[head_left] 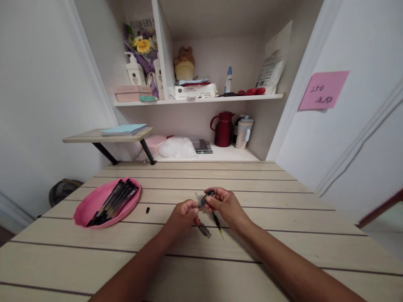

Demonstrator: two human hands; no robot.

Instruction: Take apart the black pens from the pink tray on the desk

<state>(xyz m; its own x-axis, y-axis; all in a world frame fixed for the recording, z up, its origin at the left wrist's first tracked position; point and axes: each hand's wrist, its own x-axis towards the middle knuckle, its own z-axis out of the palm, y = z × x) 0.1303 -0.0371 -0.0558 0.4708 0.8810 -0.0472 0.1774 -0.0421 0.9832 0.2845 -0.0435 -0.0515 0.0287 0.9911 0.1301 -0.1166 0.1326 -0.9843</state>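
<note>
My right hand (pixel 227 206) pinches a dark pen part (pixel 206 199) in front of me, just above the table. The fingers of my left hand (pixel 185 213) are closed at the lower-left end of this same piece, and its tip is partly hidden by them. Beneath my hands lies a small metal tool with a red handle (pixel 204 230), its upper end covered by my left fingers. A pen refill (pixel 217 222), black with a yellowish end, rests to the right of the tool. On the left is a small black cap (pixel 147 210).
A pink bowl (pixel 82 207) with several black pens stands at the left. Behind it a small raised stand (pixel 85 136) carries blue paper. At the back, shelves hold a red jug (pixel 223 130), a pale cup (pixel 244 133) and a white plastic bag (pixel 178 147).
</note>
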